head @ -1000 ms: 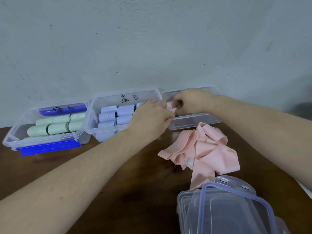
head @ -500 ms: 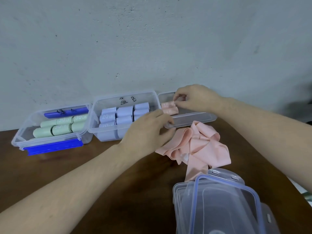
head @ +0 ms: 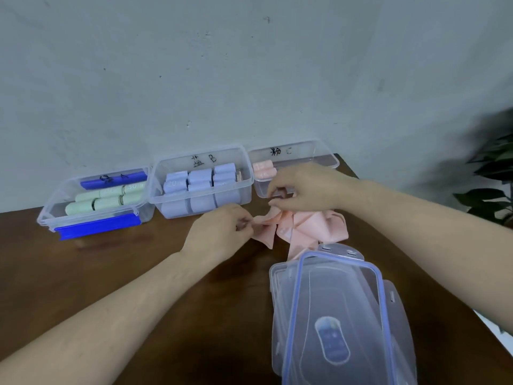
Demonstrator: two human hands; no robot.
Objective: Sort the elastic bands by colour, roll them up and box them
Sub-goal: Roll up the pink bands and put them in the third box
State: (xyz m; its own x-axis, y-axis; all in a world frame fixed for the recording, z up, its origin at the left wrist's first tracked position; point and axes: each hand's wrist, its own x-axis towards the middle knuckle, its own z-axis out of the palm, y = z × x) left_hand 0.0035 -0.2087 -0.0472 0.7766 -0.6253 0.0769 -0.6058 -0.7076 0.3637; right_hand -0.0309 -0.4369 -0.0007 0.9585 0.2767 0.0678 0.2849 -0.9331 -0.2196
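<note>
Both hands are pinching the loose pink bands (head: 308, 229): left hand (head: 219, 232) gripping their left edge, right hand (head: 305, 190) seemingly their far side.

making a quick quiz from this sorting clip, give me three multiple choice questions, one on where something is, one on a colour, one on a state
1. Where does the loose pink band pile lie?
A. inside the box marked B
B. on the table in front of the box marked C
C. on top of the green rolls

2. What colour are the rolls in the middle box?
A. light blue
B. green
C. pink

3. What is the left hand doing?
A. resting flat on the table
B. pinching an edge of a pink band
C. holding a lid

Answers:
1 B, the pile sits on the brown table just before the box marked C.
2 A, the rolls under the B mark are light blue.
3 B, its fingertips close on pink fabric at the pile's left edge.
</note>
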